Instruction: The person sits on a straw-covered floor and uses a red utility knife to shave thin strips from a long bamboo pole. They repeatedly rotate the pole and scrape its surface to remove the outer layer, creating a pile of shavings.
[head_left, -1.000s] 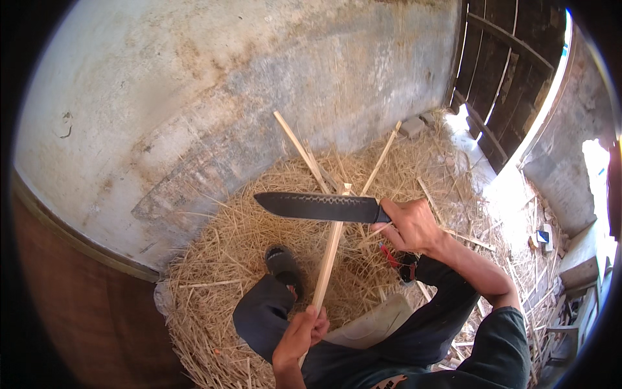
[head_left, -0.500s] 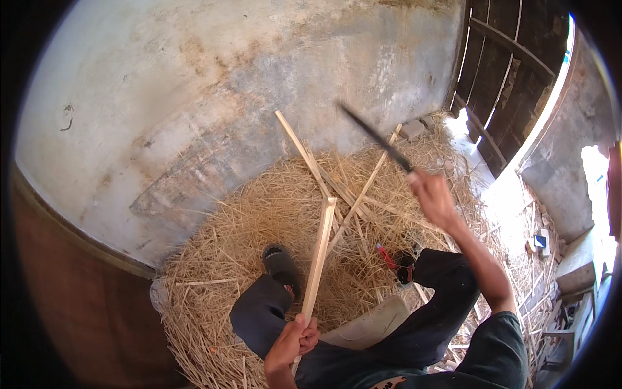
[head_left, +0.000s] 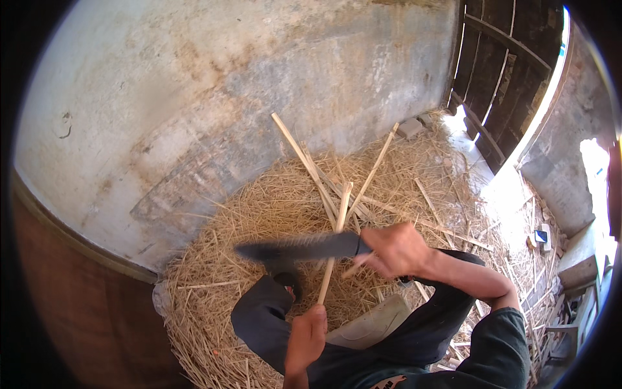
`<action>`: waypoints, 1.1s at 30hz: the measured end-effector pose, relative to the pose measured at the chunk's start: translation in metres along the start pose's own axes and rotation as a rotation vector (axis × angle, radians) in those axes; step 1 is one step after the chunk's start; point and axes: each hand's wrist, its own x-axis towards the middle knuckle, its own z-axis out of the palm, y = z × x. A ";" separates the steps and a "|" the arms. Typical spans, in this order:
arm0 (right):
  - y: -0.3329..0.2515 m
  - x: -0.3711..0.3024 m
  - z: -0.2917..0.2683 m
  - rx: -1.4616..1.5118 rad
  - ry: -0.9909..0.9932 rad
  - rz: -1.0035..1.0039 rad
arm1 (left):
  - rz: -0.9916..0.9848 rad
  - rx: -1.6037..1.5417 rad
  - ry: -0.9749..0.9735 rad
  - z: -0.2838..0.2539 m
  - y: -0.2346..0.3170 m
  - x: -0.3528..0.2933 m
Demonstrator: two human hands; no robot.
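Observation:
My left hand (head_left: 306, 337) is closed round the lower end of a pale wooden strip (head_left: 328, 280), which slants up and away from me. My right hand (head_left: 398, 249) grips the handle of a machete (head_left: 298, 247). Its dark, wide blade points left and crosses in front of the strip around mid-length, smeared by motion; whether it cuts into the wood I cannot tell. Just under the right hand a short pale piece (head_left: 355, 266) shows, partly hidden. Farther off, long pale sticks (head_left: 298, 152) lean over the straw-like shavings.
Shavings and slivers (head_left: 214, 259) cover the floor around my feet. A stained wall (head_left: 246, 84) rises ahead, with a dark plank door (head_left: 505, 71) at the far right. A pale block (head_left: 372, 324) sits between my legs. Small boxes (head_left: 541, 238) lie to the right.
My right hand has swung the machete down and left from its raised position, across the strip. The strip's far end has shifted a little right and away, and my left hand slightly right.

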 end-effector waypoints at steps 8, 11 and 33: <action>0.138 0.009 -0.042 -0.159 0.322 0.555 | 0.025 0.197 0.170 -0.005 0.006 -0.022; 0.083 0.013 -0.035 0.139 0.195 0.688 | -0.002 0.214 0.237 -0.008 0.004 -0.009; 0.130 0.009 -0.040 -0.252 0.317 0.475 | -0.008 0.043 0.096 -0.011 0.010 -0.023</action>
